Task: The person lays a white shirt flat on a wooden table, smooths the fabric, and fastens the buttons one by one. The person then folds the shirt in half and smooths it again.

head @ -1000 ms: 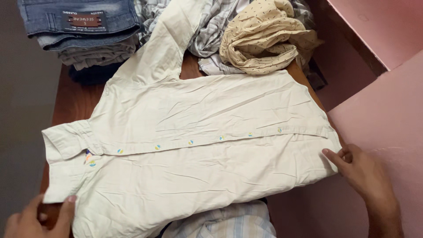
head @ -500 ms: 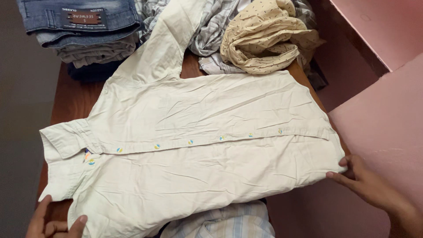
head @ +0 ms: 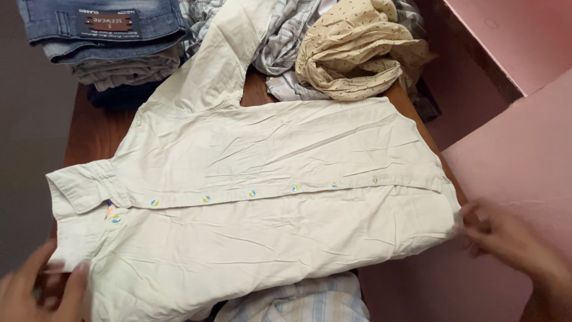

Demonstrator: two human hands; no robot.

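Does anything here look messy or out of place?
The shirt lies flat but wrinkled, one sleeve flung up over the crumpled clothes at the table's far end. Those lie in a heap, unlike the folded stack beside them. Nothing looks torn or spilled.

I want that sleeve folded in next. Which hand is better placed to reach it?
The left, probably. The sleeve runs up from the shoulder near the collar, and the left hand sits at that collar end. The right hand is at the shirt hem, far from it.
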